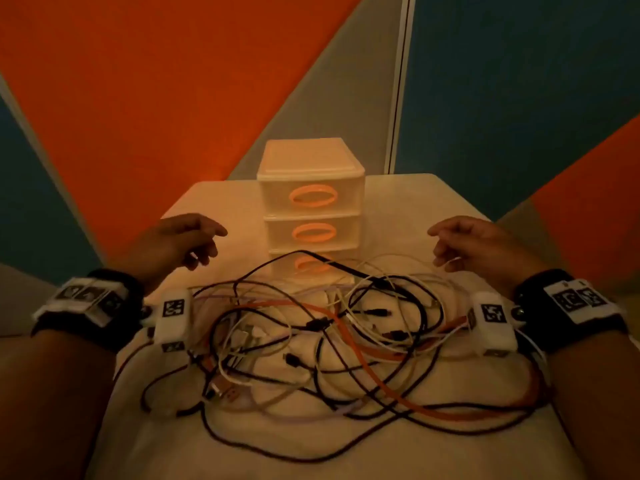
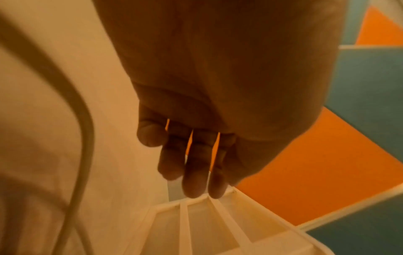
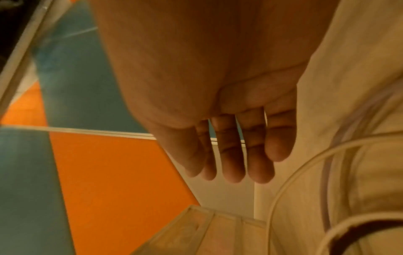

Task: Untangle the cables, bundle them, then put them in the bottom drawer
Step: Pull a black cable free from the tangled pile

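A tangle of black, white and orange cables lies spread over the white table in front of me. Behind it stands a small translucent three-drawer unit with orange oval handles; cables cross in front of its bottom drawer. My left hand hovers left of the unit with relaxed fingers, holding nothing. My right hand hovers right of the unit, its fingers nearly straight and empty. A white cable loops on the table beside it.
Orange, teal and grey wall panels rise behind the table. The table's back edge sits just behind the drawer unit. White tracker boxes hang from both wrist straps close above the cable pile.
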Motion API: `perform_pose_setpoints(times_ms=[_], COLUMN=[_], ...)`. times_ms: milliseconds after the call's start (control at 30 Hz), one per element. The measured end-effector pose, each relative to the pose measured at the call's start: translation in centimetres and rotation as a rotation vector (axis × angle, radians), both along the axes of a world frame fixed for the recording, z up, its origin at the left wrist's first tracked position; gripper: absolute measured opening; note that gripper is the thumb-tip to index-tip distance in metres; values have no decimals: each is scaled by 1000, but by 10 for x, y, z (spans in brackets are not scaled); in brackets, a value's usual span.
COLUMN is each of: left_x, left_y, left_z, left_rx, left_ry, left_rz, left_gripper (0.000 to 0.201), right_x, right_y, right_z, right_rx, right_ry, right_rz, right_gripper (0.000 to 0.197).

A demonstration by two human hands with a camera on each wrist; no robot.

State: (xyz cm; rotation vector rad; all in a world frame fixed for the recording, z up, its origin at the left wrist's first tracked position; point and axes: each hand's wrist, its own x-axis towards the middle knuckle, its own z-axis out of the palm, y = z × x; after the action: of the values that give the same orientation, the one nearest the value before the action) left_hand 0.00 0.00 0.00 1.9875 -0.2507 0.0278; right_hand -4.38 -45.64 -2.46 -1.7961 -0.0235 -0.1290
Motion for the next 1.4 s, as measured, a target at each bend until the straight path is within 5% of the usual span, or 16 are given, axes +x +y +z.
perform_pose_setpoints(times_ms=[100,500,567,700,900,1133,1400], left_x=[11,20,21,21,21,11,10], left_y=[7,31,42,57,42,14,17], left_z=[-16,-38,-40,-39,-38,-32,-31], left_rx=[-145,-179,-215,-262,-177,-265,-239], left_ry=[10,-13,-5,-7,-26,-41,-62], left_rz=[18,52,61,111,138,141,73], left_gripper=[25,24,23,25,27,24,24], right_x=[9,9,10,15,9,-23,6], right_y=[-11,-8,-2,15,35,-1,3], right_z=[-7,-9,1,47,85,79,177], right_rx=[3,-53,-105,-644,-913,-733,-948], right_ry=[10,-18,-58,-119,-95,55,73], right_rz=[-33,-46,-60,-2,218,87,2], right_gripper=[20,20,20,9,7,9,12])
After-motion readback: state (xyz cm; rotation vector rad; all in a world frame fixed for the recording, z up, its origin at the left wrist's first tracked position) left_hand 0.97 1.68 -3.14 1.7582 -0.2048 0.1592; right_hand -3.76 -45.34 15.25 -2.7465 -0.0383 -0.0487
